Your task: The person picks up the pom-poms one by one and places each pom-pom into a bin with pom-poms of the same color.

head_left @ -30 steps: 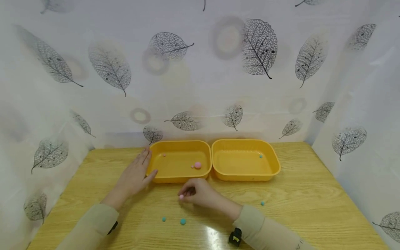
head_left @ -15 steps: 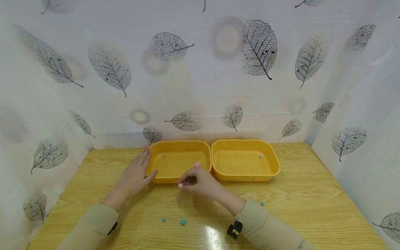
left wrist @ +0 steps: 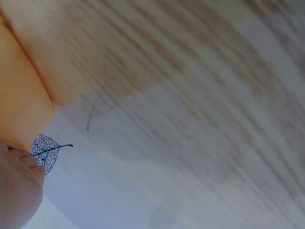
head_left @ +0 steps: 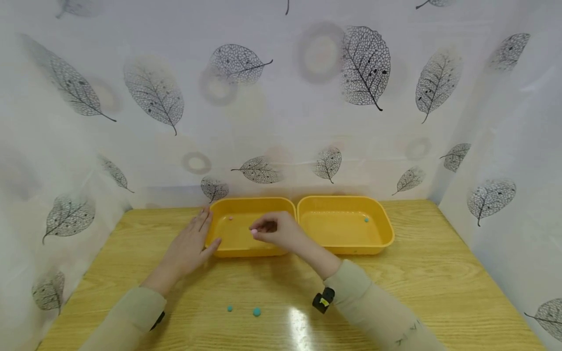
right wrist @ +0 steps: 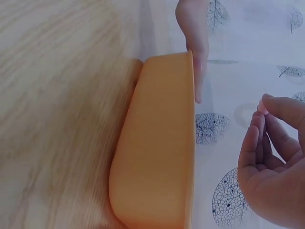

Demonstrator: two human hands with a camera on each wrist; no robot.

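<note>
My right hand (head_left: 283,231) is over the left yellow tray (head_left: 237,253), pinching a small pink ball (right wrist: 263,107) between thumb and fingertips; the right wrist view shows this above the rim. My left hand (head_left: 186,246) rests along that tray's left end, fingers extended and thumb at the front rim. Another tiny pink ball (head_left: 230,218) lies inside at the back left. The tray's right part is hidden behind my right hand. In the right yellow tray (head_left: 338,250) sits a tiny teal ball (head_left: 366,220).
On the wood-grain table (head_left: 439,273), in front of the trays, lie a small teal ball (head_left: 230,308) and a larger teal ball (head_left: 256,311). Behind the trays hangs a white leaf-patterned sheet (head_left: 281,122), with more sheeting at both sides.
My right hand has moved forward from the table to above the left tray with the pink ball. Its sleeve now covers the teal ball at the right. My left hand stays put.
</note>
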